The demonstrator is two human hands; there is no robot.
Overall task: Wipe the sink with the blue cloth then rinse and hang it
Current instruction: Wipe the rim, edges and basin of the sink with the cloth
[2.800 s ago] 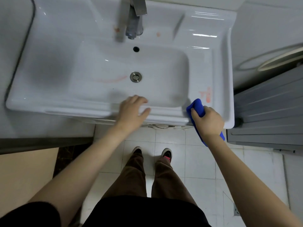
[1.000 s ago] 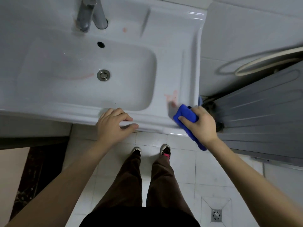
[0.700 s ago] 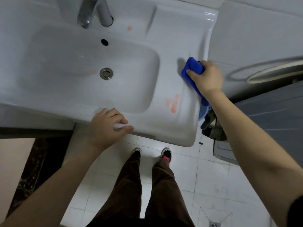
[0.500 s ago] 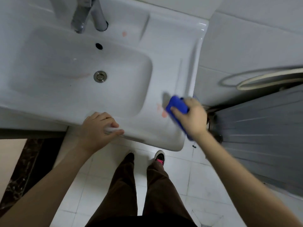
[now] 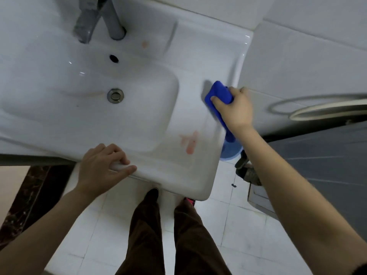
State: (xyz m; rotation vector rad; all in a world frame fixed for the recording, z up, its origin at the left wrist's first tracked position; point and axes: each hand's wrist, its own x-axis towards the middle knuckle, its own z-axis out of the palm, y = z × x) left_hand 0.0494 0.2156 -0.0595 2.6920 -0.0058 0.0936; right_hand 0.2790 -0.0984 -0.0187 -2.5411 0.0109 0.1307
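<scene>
The white ceramic sink (image 5: 200,62) fills the upper left of the head view, with a drain (image 5: 115,95) in its basin. My right hand (image 5: 236,109) grips the bunched blue cloth (image 5: 218,94) and presses it on the sink's right ledge, near the right rim. A tail of the cloth hangs below my wrist. A smeared red stain (image 5: 189,141) lies on the ledge nearer to me, apart from the cloth. My left hand (image 5: 102,167) grips the sink's front edge, fingers curled over it.
A grey faucet (image 5: 93,18) stands at the back, with an overflow hole (image 5: 114,58) and a small pink spot (image 5: 145,44) nearby. A blue basin (image 5: 231,150) sits under the sink's right side. Grey panelling (image 5: 321,165) is at the right; my legs stand on white floor tiles.
My right hand has slid the cloth away from me along the right ledge, off the red stain it was beside half a second ago. My left hand keeps its hold on the front edge.
</scene>
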